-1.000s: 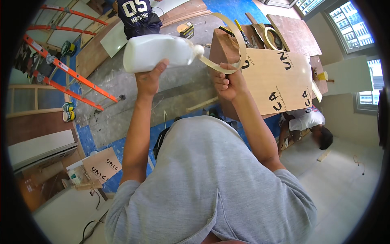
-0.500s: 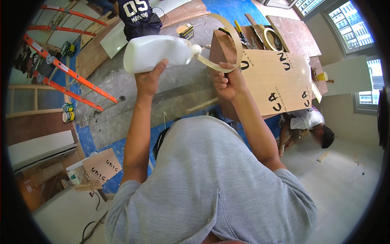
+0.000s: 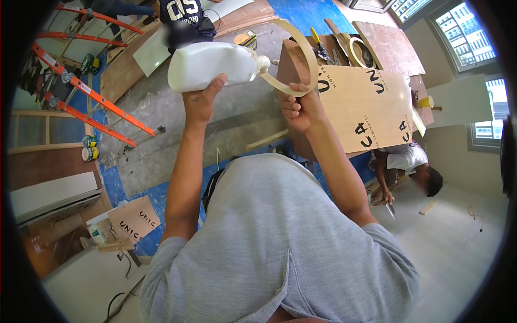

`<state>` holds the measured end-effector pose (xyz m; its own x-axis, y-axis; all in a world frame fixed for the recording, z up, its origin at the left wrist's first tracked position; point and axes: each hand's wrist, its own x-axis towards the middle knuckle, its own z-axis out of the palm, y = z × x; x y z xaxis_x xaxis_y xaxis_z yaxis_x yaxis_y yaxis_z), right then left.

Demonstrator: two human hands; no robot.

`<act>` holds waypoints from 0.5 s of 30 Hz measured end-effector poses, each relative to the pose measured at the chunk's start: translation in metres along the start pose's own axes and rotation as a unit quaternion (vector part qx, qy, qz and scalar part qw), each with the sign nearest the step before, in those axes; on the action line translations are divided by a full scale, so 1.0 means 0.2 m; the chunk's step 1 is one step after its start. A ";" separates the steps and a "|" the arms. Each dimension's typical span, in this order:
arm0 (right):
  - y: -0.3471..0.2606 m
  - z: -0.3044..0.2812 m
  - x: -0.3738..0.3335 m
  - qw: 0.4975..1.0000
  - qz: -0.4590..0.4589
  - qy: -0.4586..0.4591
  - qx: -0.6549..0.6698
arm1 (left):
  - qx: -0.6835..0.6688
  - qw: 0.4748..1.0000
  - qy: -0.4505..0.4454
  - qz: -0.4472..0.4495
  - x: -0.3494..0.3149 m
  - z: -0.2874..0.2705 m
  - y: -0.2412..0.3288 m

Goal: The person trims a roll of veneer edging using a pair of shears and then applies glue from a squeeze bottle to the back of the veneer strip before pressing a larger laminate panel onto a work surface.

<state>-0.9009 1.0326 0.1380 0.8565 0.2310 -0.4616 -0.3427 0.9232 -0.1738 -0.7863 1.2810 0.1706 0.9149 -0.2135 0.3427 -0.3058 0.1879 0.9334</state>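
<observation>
My left hand (image 3: 200, 105) is wrapped round a white plastic bottle (image 3: 212, 67), which lies tilted on its side with its neck to the right. Whitish residue coats the bottle's tip. That tip is at the near end of a thin, pale edging strip (image 3: 313, 58); whether they touch I cannot tell. My right hand (image 3: 304, 110) pinches the strip between thumb and fingers, and the strip curls up and over in a wide loop. Just beyond my right hand is a bench with a printed, light brown laminate sheet (image 3: 371, 116).
Pliers with yellow handles (image 3: 320, 46) and a pale tape-like roll (image 3: 362, 49) lie on the bench. An orange ladder (image 3: 97, 97) stands at the left. One person in a dark jersey (image 3: 183, 13) is ahead; another in a white shirt (image 3: 405, 160) bends down at the right.
My left hand and the bottle have shifted slightly right and up. My right hand stays almost still. At the right, the bending person's hand has moved, showing a flat-bladed tool.
</observation>
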 end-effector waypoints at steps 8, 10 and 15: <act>-0.01 -0.03 0.01 1.000 0.004 -0.014 0.004 | -0.052 0.998 0.031 -0.003 0.00 0.05 0.03; -0.01 -0.02 0.01 1.000 0.016 -0.014 0.009 | -0.001 0.999 0.015 0.033 0.00 0.04 0.02; -0.01 -0.04 0.01 1.000 0.013 -0.018 0.001 | -0.007 0.999 0.030 0.022 -0.01 0.04 0.00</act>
<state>-0.9013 1.0300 0.1310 0.8603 0.2660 -0.4348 -0.3645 0.9173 -0.1601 -0.7900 1.2729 0.1721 0.9153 -0.1461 0.3754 -0.3425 0.2083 0.9161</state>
